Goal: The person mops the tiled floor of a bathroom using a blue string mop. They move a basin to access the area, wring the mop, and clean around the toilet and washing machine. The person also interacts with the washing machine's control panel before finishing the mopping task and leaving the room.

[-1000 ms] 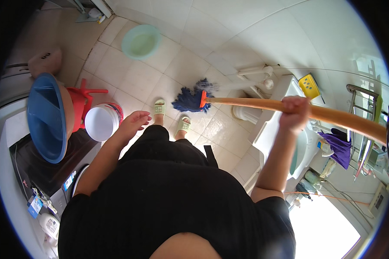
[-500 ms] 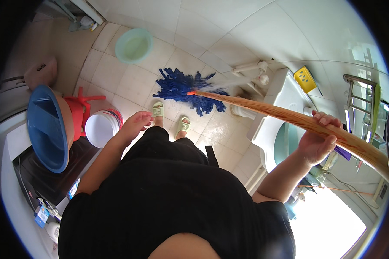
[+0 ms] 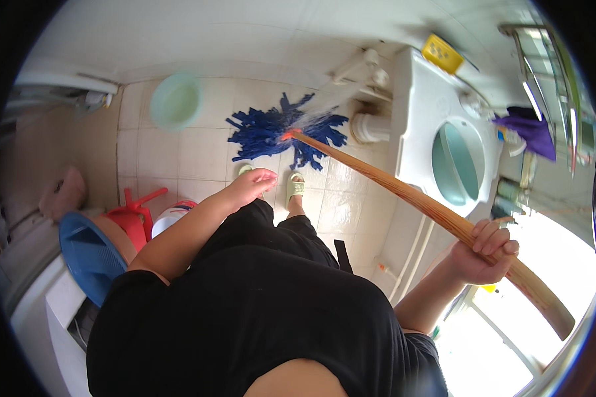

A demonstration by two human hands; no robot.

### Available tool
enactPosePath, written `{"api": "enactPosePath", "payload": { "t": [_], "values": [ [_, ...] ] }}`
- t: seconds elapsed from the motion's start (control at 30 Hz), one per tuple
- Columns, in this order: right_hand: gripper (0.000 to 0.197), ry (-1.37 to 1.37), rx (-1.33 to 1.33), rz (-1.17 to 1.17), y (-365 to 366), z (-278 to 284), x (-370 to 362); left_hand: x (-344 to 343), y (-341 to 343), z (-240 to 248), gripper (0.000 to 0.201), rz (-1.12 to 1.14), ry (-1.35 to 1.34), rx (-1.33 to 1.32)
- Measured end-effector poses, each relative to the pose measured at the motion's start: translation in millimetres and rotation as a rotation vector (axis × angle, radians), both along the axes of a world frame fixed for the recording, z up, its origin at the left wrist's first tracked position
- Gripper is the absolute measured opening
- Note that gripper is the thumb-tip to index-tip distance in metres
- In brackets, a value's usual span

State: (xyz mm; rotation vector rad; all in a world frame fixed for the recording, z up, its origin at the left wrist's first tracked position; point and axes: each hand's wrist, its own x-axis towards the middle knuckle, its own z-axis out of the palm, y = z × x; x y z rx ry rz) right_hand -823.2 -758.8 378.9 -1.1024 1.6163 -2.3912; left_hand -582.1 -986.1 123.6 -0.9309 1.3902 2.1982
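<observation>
My right hand point(image 3: 485, 255) is wrapped round the wooden handle of a mop point(image 3: 394, 185), near its upper end. The handle slants down to the left to an orange-red joint. From there the mop head's dark blue cloth strips point(image 3: 255, 135) fan out over the tiled floor. Whitish streaks like spraying water fall on the strips from the pipe side. My left hand point(image 3: 253, 186) hangs free in front of my body, above one slipper. Its fingers are loosely bent and hold nothing.
A pale green basin point(image 3: 176, 101) sits on the floor at the far left. To the left are a red stool point(image 3: 134, 210), a white bucket point(image 3: 169, 217) and a blue washboard tub point(image 3: 86, 255). A white washbasin point(image 3: 414, 126) with a teal bowl point(image 3: 451, 165) stands right, beside pipes point(image 3: 371, 69).
My view has turned, shifting the surroundings. My right hand and the handle's upper end have come lower in view; my left hand has moved right. The mop head stays on the floor.
</observation>
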Motion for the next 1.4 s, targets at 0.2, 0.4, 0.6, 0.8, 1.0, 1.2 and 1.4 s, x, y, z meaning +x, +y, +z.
{"api": "enactPosePath", "payload": {
  "t": [0.2,0.4,0.6,0.8,1.0,1.2,1.4],
  "values": [
    [0.019,-0.019,0.083,-0.261,81,-16,37,-51,65,-1,0.033,-0.329,0.117,0.044],
    [0.034,-0.098,0.112,-0.674,173,-19,87,-75,142,-1,0.041,-0.531,0.049,0.067],
    [0.038,0.153,0.109,-1.512,316,51,157,-101,254,-65,0.032,-0.068,-0.235,0.505],
    [0.018,-0.031,1.490,-1.560,427,22,253,-103,372,-155,0.025,0.404,-0.559,0.567],
    [0.027,-0.183,2.233,-0.747,565,-91,361,-33,481,-238,0.014,0.531,-0.807,0.358],
    [0.017,-0.041,2.297,-0.875,719,-157,489,33,566,-171,0.020,0.533,-0.873,0.428],
    [0.017,0.012,2.324,-0.915,784,-156,468,26,585,-124,0.019,0.436,-0.837,0.588]
  ]
}}
